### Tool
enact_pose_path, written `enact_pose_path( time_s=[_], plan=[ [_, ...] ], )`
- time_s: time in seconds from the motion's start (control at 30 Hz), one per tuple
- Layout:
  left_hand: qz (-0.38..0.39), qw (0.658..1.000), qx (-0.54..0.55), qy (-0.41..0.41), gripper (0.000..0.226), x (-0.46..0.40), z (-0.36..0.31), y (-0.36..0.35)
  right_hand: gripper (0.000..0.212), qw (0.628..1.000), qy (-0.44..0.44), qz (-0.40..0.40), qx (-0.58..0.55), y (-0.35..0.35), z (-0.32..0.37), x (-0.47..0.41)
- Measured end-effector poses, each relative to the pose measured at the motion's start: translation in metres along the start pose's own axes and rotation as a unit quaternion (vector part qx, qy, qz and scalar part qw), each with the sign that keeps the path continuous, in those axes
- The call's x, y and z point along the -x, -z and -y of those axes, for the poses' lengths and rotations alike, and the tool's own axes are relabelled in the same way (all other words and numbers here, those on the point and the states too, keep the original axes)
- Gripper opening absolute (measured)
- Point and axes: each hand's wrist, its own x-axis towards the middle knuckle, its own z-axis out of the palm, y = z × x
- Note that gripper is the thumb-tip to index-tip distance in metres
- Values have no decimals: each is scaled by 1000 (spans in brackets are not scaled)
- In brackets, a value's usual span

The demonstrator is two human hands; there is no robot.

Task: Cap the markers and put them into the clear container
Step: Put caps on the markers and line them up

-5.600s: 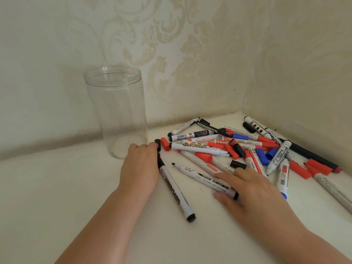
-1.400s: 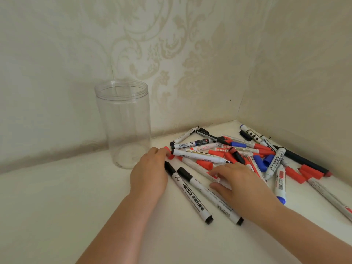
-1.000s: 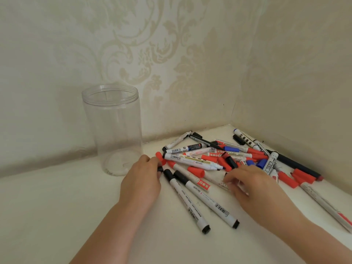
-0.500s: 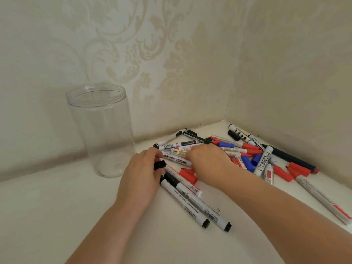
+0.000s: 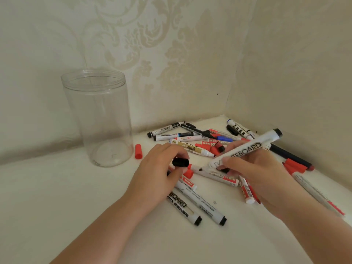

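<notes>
Between both hands: lining up cap and marker tip, close together
Left hand (image 5: pixel 158 174): pinching black cap (image 5: pixel 180 162) in fingertips
Right hand (image 5: pixel 253 168): gripping whiteboard marker (image 5: pixel 245 150) mid-barrel, tip pointing toward cap
Handling: seeming light, stiff, smooth plastic; gripping barrel near tip probably steadying best
Clear container (image 5: pixel 97 119): standing upright, empty, left of pile
Remaining markers (image 5: pixel 190 147): lying scattered behind hands

One head-worn view looks forward and down, close over a table (image 5: pixel 57 197) corner, edges apparently wide-angle bent.
</notes>
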Motion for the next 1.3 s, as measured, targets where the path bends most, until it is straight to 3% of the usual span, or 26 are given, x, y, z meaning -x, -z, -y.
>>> enact_pose_path(
  time_s=[0.13,0.3,0.53,0.7,0.9,1.3],
  plan=[
    [27,999,37,-3,22,2,-6,-2,12,990,-6,16,-139,2,-11,14],
    [12,999,38,13,21,2,-11,3,11,981,7,49,-187,2,-13,19],
    [26,998,61,-1,21,2,-19,5,11,978,3,49,-201,-1,-18,16],
    [37,996,78,-30,18,3,-19,4,30,979,-10,52,-199,-4,-19,17],
    [79,995,46,-39,30,4,-8,-4,28,977,-45,59,-202,-4,-22,16],
    [-2,992,7,-123,26,9,-17,-4,24,966,-50,69,-245,-7,-18,23]
  ],
)
